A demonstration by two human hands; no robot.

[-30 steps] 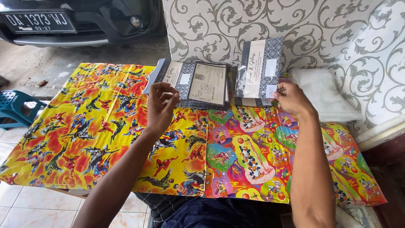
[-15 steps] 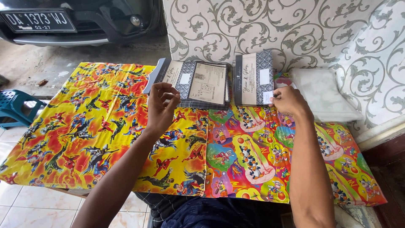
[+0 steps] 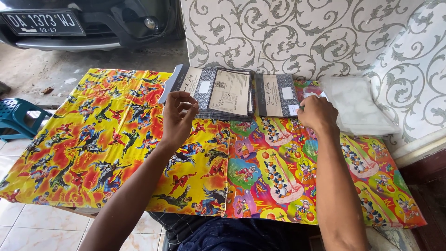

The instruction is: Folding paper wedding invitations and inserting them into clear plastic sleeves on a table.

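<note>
where right hand (image 3: 317, 114) rests, grey card (image 3: 278, 95) lies flat touching fingers (image 3: 304, 106).

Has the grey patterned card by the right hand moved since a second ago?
Yes. The grey patterned card stood tilted up against the wall; now it lies flat beside the card stack, under the right hand.

I look down on a low table (image 3: 69, 153) covered with bright cartoon wrapping paper: yellow and red on the left, many colours on the right. Behind it, on the far right, I see a white wall (image 3: 288, 32) with a grey scroll pattern, and it turns a corner toward the near right. On the far left a dark car (image 3: 88, 23) stands on a bare concrete ground (image 3: 60, 69). At the left edge there is a teal plastic stool (image 3: 16, 118). The near floor (image 3: 28, 227) has pale tiles. The light is soft daylight.
</note>
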